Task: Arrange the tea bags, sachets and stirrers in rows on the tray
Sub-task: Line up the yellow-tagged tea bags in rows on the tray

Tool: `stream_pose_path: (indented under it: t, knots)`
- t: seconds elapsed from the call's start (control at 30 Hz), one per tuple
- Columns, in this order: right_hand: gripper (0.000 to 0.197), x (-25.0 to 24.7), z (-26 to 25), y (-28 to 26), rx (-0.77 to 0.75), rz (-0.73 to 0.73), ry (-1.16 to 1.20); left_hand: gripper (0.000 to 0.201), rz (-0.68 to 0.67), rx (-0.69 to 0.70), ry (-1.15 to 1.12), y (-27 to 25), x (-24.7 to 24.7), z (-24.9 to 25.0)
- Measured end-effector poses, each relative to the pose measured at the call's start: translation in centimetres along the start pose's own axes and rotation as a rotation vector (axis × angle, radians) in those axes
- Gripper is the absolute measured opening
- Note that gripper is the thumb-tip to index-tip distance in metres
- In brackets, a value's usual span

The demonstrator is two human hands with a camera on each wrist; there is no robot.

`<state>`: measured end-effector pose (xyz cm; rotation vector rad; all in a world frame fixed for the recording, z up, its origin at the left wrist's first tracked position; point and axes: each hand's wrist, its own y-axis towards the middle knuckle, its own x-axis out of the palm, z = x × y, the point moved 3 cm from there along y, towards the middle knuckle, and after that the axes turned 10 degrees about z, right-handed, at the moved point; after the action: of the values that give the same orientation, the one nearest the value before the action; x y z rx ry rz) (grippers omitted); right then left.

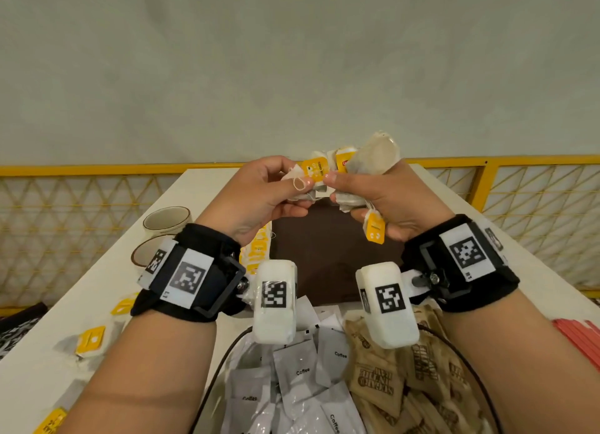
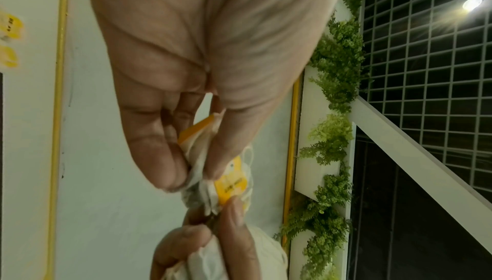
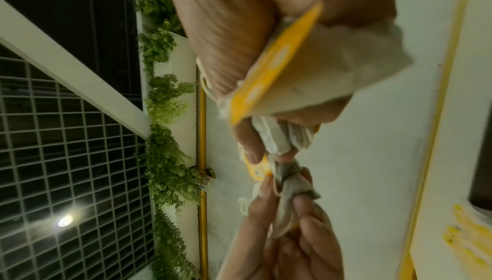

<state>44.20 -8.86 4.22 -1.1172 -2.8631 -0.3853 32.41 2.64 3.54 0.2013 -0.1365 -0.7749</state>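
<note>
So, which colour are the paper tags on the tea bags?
Yellow; the tags on the tea bags show best in the head view.

The dark tray point(image 1: 324, 248) lies bare across its middle, open to approach from above, though both hands hang over its far end, the left hand point(image 1: 259, 196) and right hand point(image 1: 383, 199) each gripping tangled tea bags point(image 1: 373, 160). A row of yellow-tagged tea bags point(image 1: 259, 248) lines the tray's left edge, and two cups point(image 1: 165, 220) stand further left. Piled coffee sachets point(image 1: 298, 375) and brown sachets point(image 1: 389, 378) crowd its near side, with red stirrers point(image 1: 581, 339) at the right.
</note>
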Motion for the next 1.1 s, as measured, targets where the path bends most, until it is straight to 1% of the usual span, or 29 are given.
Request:
stream_pose_path:
  t: [0.1,0.2,0.3,0.37,0.4,0.43,0.5,0.53,0.6,0.67,0.73,0.77,0.87,1.0,1.03,1.1]
  knots:
    - [0.013,0.0,0.3,0.1,0.028,-0.002,0.0,0.014,-0.033,0.018,0.017,-0.3,0.2,0.0]
    - [0.01,-0.4,0.1,0.2,0.037,0.004,0.01,0.01,-0.049,0.01,-0.005,-0.2,0.0,0.1]
    - [0.012,-1.3,-0.6,0.4,-0.001,0.05,0.004,0.004,-0.035,-0.008,-0.014,0.0,-0.5,0.0]
    - [0.013,-1.9,-1.0,0.4,-0.034,0.042,0.006,0.009,-0.022,-0.017,0.019,0.3,-0.9,-0.4]
    - [0.013,-2.0,-1.2,0.4,-0.047,0.027,0.008,0.009,-0.01,-0.008,0.053,0.5,-1.1,-0.7]
    - [0.012,-2.2,-1.4,0.4,-0.058,0.015,0.008,0.008,0.013,0.032,0.132,0.7,-1.4,-0.8]
    - [0.008,-2.6,-1.7,0.4,-0.072,0.004,0.003,0.011,0.072,0.177,0.387,0.8,-1.9,-0.6]
    - [0.007,-2.7,-1.7,0.4,-0.076,-0.001,-0.001,0.014,0.079,0.236,0.484,0.8,-2.1,-0.5]
    - [0.007,-2.8,-1.7,0.5,-0.072,-0.008,-0.003,0.019,0.047,0.281,0.578,0.7,-2.2,-0.2]
    - [0.005,-2.8,-1.5,0.5,-0.071,0.011,-0.007,0.023,0.04,0.285,0.631,0.7,-2.5,-0.1]
    - [0.011,-2.7,-1.2,0.6,-0.082,0.028,-0.013,0.026,0.049,0.277,0.634,0.7,-2.8,0.0]
    - [0.012,-2.6,-1.1,0.6,-0.085,0.017,-0.017,0.027,0.047,0.266,0.617,0.7,-2.9,0.0]
    - [0.008,-2.3,-1.1,0.4,-0.076,-0.024,-0.039,0.026,0.035,0.223,0.592,0.8,-3.3,0.2]
    - [0.02,-2.4,-1.0,0.6,-0.036,-0.004,-0.034,0.028,-0.035,0.174,0.623,0.4,-3.7,0.5]
    - [0.022,-2.4,-1.0,0.6,-0.028,-0.01,-0.028,0.028,-0.039,0.169,0.619,0.4,-3.7,0.5]
    - [0.026,-2.3,-1.1,0.4,-0.02,-0.027,-0.031,0.029,-0.006,0.161,0.626,0.4,-3.5,0.5]
